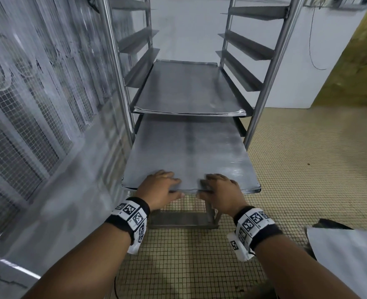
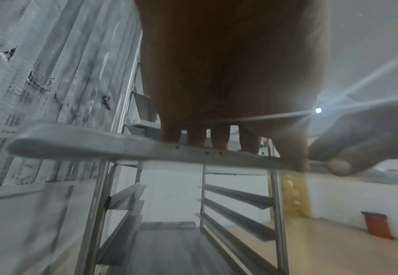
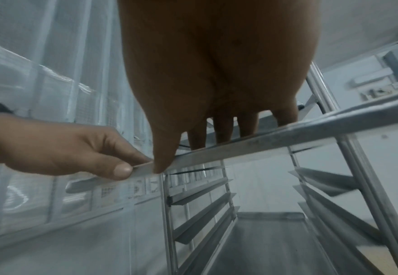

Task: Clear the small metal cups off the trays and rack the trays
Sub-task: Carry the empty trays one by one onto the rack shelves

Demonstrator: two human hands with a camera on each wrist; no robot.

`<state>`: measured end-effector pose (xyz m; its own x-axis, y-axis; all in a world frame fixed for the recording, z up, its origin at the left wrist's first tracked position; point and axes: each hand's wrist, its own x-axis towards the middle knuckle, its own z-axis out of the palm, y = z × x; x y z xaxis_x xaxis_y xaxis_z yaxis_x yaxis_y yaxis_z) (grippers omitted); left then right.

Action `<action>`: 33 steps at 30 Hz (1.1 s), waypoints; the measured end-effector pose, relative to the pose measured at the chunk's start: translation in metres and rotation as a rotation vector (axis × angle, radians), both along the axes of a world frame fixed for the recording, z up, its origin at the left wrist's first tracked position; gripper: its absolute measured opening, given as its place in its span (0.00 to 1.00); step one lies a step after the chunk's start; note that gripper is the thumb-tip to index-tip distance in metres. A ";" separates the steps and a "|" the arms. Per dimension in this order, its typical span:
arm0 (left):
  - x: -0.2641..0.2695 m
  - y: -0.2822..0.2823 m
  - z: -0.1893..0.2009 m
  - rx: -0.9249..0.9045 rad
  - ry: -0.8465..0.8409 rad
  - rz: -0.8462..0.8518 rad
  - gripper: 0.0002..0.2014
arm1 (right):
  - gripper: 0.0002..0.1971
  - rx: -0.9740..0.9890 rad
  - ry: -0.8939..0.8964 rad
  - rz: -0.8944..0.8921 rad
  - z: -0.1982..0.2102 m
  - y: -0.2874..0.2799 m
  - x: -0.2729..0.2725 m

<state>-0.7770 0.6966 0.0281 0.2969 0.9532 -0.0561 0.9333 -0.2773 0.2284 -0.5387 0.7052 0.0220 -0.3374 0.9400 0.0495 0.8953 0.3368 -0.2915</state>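
- While both hands pinch its near edge, the lower tray (image 1: 189, 152) sits partly inside the rack (image 1: 262, 87), below another tray (image 1: 187, 89).
- Left hand (image 1: 156, 190): fingers on top, thumb under.
- Right hand (image 1: 221, 190): same grip, just beside it.

I am in a commercial kitchen or bakery back room. Evidence: tall steel tray rack (image 1: 262, 87) with angled runners, flat metal trays (image 1: 187, 89), small-tiled floor (image 1: 307, 165), wire-mesh steel panels (image 1: 27, 117) beside me.
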 end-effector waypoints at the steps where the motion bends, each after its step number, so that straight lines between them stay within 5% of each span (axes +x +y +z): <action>1: 0.001 0.002 -0.006 0.048 0.012 0.007 0.30 | 0.24 0.012 0.012 -0.037 -0.003 0.002 -0.002; 11: -0.001 0.035 -0.040 0.267 0.073 0.077 0.32 | 0.24 0.099 -0.017 -0.100 -0.026 0.025 -0.013; 33: -0.007 0.160 -0.050 0.338 -0.067 0.098 0.30 | 0.30 0.260 0.113 -0.138 -0.050 0.153 -0.015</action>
<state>-0.7836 0.8567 -0.0219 0.1952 0.9388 0.2839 0.9452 -0.2573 0.2009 -0.5534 0.8580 -0.0277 -0.1860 0.9275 0.3243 0.9046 0.2905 -0.3120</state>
